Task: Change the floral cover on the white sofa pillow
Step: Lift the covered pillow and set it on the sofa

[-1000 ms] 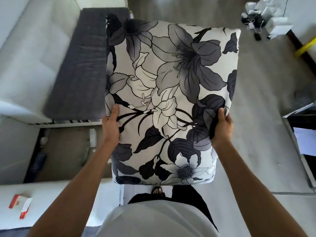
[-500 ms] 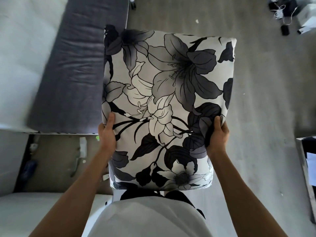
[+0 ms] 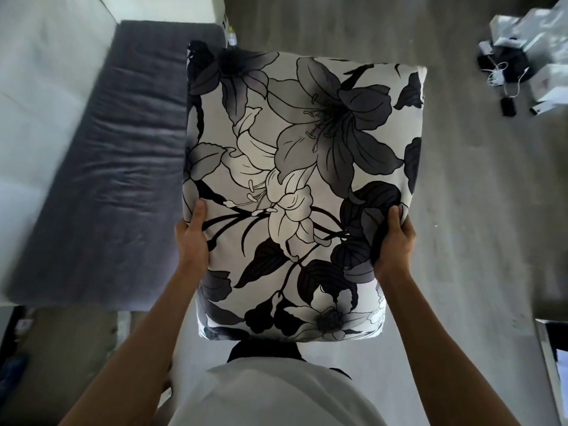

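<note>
- Holding the pillow [image 3: 302, 192] up in front of the body, above the floor [image 3: 479, 210], are both hands, one at each side edge near its lower half.
- Left hand [image 3: 192, 238] grips the left edge: its thumb lies flat on the floral front, and the other fingers are hidden behind the pillow.
- Right hand [image 3: 395, 241] grips the right edge, thumb pressed into the fabric so the cover bunches there; its other fingers wrap out of sight behind.
- Pillow still wears the cover, printed with grey, black and white lilies, and its face is turned up toward the camera.
- To the left lies a dark grey cushion [image 3: 113, 167] on a pale sofa [image 3: 40, 96].
- At upper right, white boxes [image 3: 541, 59] and a tangle of cable [image 3: 499, 75] sit on the floor, well apart from the pillow.
</note>
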